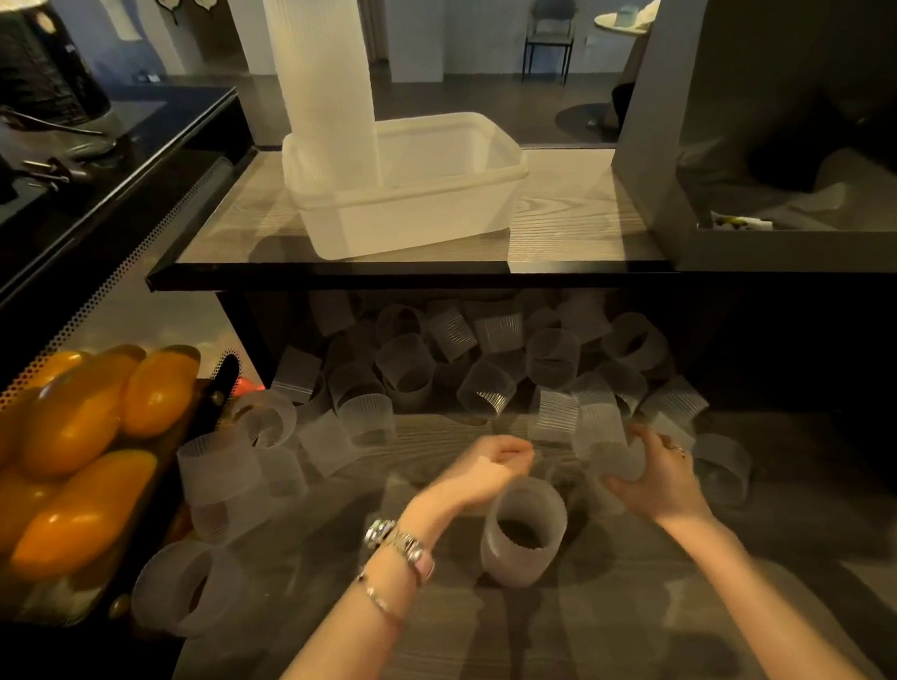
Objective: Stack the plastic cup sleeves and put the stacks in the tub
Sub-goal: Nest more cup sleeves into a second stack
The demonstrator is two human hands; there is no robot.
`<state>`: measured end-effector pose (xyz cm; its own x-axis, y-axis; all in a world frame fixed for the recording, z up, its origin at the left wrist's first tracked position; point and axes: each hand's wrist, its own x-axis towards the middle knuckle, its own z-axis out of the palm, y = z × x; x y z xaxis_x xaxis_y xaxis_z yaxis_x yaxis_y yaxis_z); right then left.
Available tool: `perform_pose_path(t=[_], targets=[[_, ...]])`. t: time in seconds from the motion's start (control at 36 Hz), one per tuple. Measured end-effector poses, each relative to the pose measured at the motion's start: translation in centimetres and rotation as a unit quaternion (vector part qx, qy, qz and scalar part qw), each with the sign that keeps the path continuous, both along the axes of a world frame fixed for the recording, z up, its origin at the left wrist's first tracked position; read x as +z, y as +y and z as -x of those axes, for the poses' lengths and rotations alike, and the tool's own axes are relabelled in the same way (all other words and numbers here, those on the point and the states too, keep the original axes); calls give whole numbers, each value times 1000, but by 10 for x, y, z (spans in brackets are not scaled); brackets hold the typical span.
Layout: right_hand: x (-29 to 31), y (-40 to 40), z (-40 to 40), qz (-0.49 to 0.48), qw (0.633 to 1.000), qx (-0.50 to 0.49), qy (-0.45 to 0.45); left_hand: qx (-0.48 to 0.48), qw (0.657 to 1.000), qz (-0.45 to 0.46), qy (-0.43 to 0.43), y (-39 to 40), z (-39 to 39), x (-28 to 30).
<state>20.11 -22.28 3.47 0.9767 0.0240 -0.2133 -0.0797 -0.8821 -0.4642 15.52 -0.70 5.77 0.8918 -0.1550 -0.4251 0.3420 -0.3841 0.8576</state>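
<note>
Several frosted, ribbed plastic cup sleeves [490, 388] lie scattered on the lower wooden counter and under the glass shelf. A short stack of sleeves [524, 530] stands upright just in front of my hands. My left hand [487, 467] hovers above it with fingers curled and holds nothing that I can see. My right hand [656, 475] grips a sleeve [613, 460] lying on the counter. The translucent white tub [432, 205] sits on the glass shelf above, with a tall stack of sleeves [321, 82] standing in its left end.
A tray of orange mangoes [72, 441] fills the left side. More loose sleeves [184, 585] lie near it. A grey box [781, 200] stands on the shelf to the right of the tub. A black counter with a plug [53, 171] is at far left.
</note>
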Motion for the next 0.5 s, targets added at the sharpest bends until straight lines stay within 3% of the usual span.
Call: perform_pose_path(t=[0.14,0.22,0.39,0.5], targets=[[-14,4,-6,46,996,-18,79,-112,988,-94,48,-12,-28,-2],[-21,8,-5,33,995,-30,91,-121,984,-88,99,-15,-31,-7],[-22,32,-3,-156,978,-89,109,-48,984,69,160,-10,-25,-9],[-16,50,-1,-266,952,-91,118,-18,988,75,134,-4,-18,-13]])
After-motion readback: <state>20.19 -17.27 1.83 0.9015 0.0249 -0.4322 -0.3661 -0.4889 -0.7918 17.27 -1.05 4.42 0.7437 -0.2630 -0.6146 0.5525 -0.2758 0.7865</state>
